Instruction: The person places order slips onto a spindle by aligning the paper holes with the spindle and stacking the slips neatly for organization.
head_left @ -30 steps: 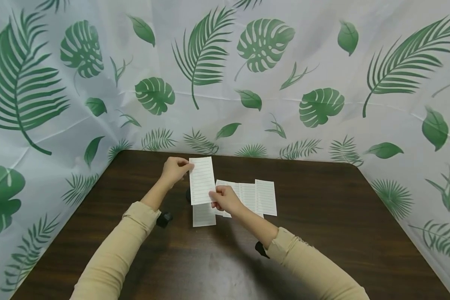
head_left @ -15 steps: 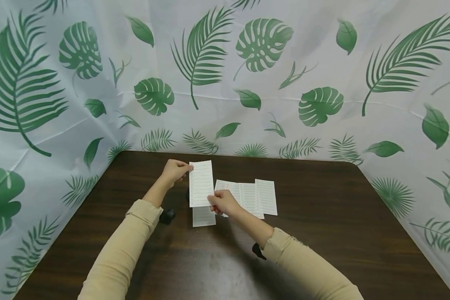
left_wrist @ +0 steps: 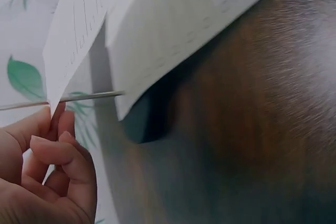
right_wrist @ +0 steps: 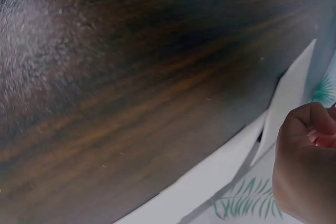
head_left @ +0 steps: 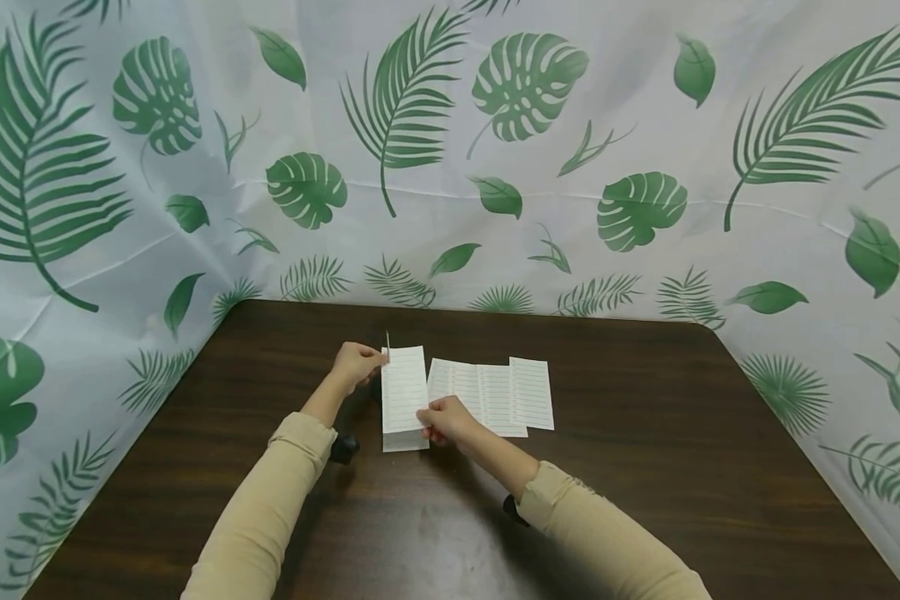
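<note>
My left hand [head_left: 358, 365] pinches the upper left corner of a white lined paper sheet [head_left: 405, 387]. At the sheet's lower right edge my right hand [head_left: 450, 418] grips it between thumb and fingers. A thin upright metal paper spike [head_left: 387, 343] stands above that upper left corner. In the left wrist view the spike's rod [left_wrist: 94, 96] passes through the held sheet [left_wrist: 79, 30] right by the left fingertips. Farther down the rod is another lined sheet [left_wrist: 173, 35], close over the dark base [left_wrist: 149, 121]. In the head view the held sheet covers most of this lower sheet [head_left: 405, 442].
Several lined sheets [head_left: 495, 400] lie overlapping in a row on the dark wooden table [head_left: 645, 467], right of the hands. A white curtain [head_left: 435, 233] with green leaves hangs behind the table's far edge. Black wrist cameras [head_left: 343, 450] sit below the forearms.
Both hands have lowered the sheet toward the one beneath it, moving down in the head view. The spike's tip now shows above the sheet's upper left corner. The sheets on the right stay put.
</note>
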The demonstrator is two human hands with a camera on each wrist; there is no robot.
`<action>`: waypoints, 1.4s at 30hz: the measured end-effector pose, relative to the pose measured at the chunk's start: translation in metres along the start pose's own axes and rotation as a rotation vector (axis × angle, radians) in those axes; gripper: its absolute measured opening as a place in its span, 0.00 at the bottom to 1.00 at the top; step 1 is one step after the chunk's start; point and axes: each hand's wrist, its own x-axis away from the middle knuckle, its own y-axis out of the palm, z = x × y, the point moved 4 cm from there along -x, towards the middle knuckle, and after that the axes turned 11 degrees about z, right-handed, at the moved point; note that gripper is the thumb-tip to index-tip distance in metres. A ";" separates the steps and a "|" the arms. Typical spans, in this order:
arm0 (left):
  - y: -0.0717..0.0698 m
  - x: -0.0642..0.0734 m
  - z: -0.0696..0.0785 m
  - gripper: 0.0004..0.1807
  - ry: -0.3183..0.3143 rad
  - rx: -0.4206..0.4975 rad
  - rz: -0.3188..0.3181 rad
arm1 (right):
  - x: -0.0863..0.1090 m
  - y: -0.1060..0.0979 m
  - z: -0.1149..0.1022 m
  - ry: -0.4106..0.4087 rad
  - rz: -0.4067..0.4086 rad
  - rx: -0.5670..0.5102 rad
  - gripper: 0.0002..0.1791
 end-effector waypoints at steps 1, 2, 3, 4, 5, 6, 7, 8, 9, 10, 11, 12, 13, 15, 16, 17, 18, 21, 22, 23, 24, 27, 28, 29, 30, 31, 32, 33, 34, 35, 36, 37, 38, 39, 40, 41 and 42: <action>0.001 0.000 -0.003 0.14 -0.006 -0.002 0.008 | -0.001 0.001 0.002 0.012 -0.011 0.002 0.19; 0.003 -0.001 -0.005 0.14 -0.012 -0.006 0.013 | -0.001 0.001 0.004 0.024 -0.023 0.005 0.20; 0.004 -0.001 -0.007 0.13 -0.017 -0.011 0.020 | -0.002 0.003 0.006 0.033 -0.033 0.011 0.20; 0.005 0.000 -0.008 0.13 -0.019 -0.019 0.029 | -0.003 0.004 0.008 0.038 -0.046 0.018 0.20; 0.006 0.000 -0.009 0.13 -0.019 -0.027 0.037 | -0.004 0.005 0.010 0.034 -0.063 0.028 0.21; 0.008 0.000 -0.011 0.12 -0.016 -0.037 0.046 | -0.006 0.005 0.012 0.030 -0.074 0.047 0.22; 0.009 0.000 -0.011 0.12 -0.013 -0.046 0.054 | -0.007 0.006 0.014 0.029 -0.085 0.068 0.22; 0.010 0.000 -0.012 0.11 -0.011 -0.060 0.062 | -0.009 0.006 0.017 0.008 -0.114 0.079 0.23; 0.011 0.000 -0.012 0.11 -0.008 -0.074 0.070 | -0.010 0.006 0.019 0.010 -0.128 0.099 0.23; 0.012 0.001 -0.012 0.11 -0.004 -0.083 0.080 | -0.011 0.006 0.021 0.015 -0.140 0.116 0.23; 0.012 0.001 -0.013 0.11 0.001 -0.096 0.088 | -0.012 0.005 0.022 0.018 -0.148 0.132 0.23; 0.013 0.001 -0.013 0.10 -0.001 -0.108 0.096 | -0.012 0.005 0.023 0.030 -0.153 0.144 0.22; 0.014 0.002 -0.014 0.10 -0.002 -0.118 0.106 | -0.011 0.005 0.023 0.040 -0.159 0.150 0.21; 0.016 0.002 -0.015 0.10 0.007 -0.144 0.131 | -0.008 0.005 0.022 0.070 -0.149 0.166 0.20; 0.016 0.002 -0.015 0.10 0.014 -0.154 0.142 | -0.007 0.005 0.022 0.071 -0.146 0.167 0.19; 0.017 0.002 -0.016 0.10 0.019 -0.166 0.152 | -0.006 0.005 0.021 0.067 -0.148 0.165 0.19; 0.018 0.002 -0.017 0.10 0.022 -0.170 0.162 | -0.005 0.006 0.020 0.062 -0.148 0.165 0.19; 0.019 0.002 -0.019 0.10 0.028 -0.178 0.183 | -0.002 0.006 0.018 0.054 -0.156 0.171 0.19; 0.019 0.002 -0.020 0.10 0.026 -0.179 0.186 | -0.002 0.007 0.018 0.055 -0.161 0.173 0.19; 0.020 0.003 -0.021 0.10 0.024 -0.181 0.189 | -0.002 0.007 0.018 0.054 -0.167 0.177 0.19; 0.020 0.003 -0.022 0.10 0.023 -0.182 0.189 | -0.002 0.007 0.019 0.053 -0.172 0.184 0.19; 0.021 0.004 -0.024 0.09 0.027 -0.191 0.194 | -0.004 0.008 0.021 0.060 -0.185 0.202 0.20; 0.022 0.004 -0.024 0.09 0.031 -0.194 0.197 | -0.004 0.008 0.021 0.060 -0.189 0.207 0.20; 0.022 0.004 -0.024 0.09 0.034 -0.196 0.202 | -0.004 0.008 0.022 0.058 -0.191 0.215 0.20; 0.022 0.004 -0.024 0.08 0.037 -0.199 0.208 | -0.005 0.008 0.022 0.058 -0.193 0.221 0.20; 0.022 0.004 -0.025 0.08 0.033 -0.196 0.211 | -0.006 0.008 0.023 0.058 -0.195 0.226 0.20; 0.023 0.003 -0.025 0.07 0.028 -0.191 0.212 | -0.006 0.008 0.023 0.061 -0.197 0.232 0.20; 0.023 0.003 -0.026 0.07 0.024 -0.190 0.212 | -0.006 0.008 0.023 0.063 -0.199 0.235 0.20; 0.023 0.002 -0.026 0.06 0.014 -0.185 0.209 | -0.007 0.008 0.024 0.065 -0.201 0.240 0.20; 0.023 0.002 -0.027 0.06 0.002 -0.177 0.204 | -0.007 0.008 0.024 0.069 -0.201 0.246 0.21; 0.024 0.001 -0.029 0.07 -0.016 -0.160 0.196 | -0.007 0.007 0.024 0.071 -0.202 0.251 0.21; 0.024 0.001 -0.030 0.08 -0.032 -0.144 0.187 | -0.007 0.007 0.023 0.076 -0.203 0.255 0.21; 0.024 0.000 -0.031 0.09 -0.040 -0.132 0.179 | -0.007 0.007 0.022 0.079 -0.204 0.264 0.22; 0.024 -0.001 -0.032 0.11 -0.047 -0.123 0.167 | -0.007 0.007 0.021 0.086 -0.205 0.270 0.22; 0.024 -0.001 -0.032 0.13 -0.055 -0.114 0.154 | -0.006 0.006 0.020 0.092 -0.207 0.278 0.22; 0.025 -0.002 -0.032 0.15 -0.058 -0.110 0.140 | -0.006 0.006 0.019 0.098 -0.208 0.285 0.22; 0.025 -0.002 -0.032 0.16 -0.059 -0.109 0.128 | -0.006 0.005 0.019 0.102 -0.211 0.292 0.22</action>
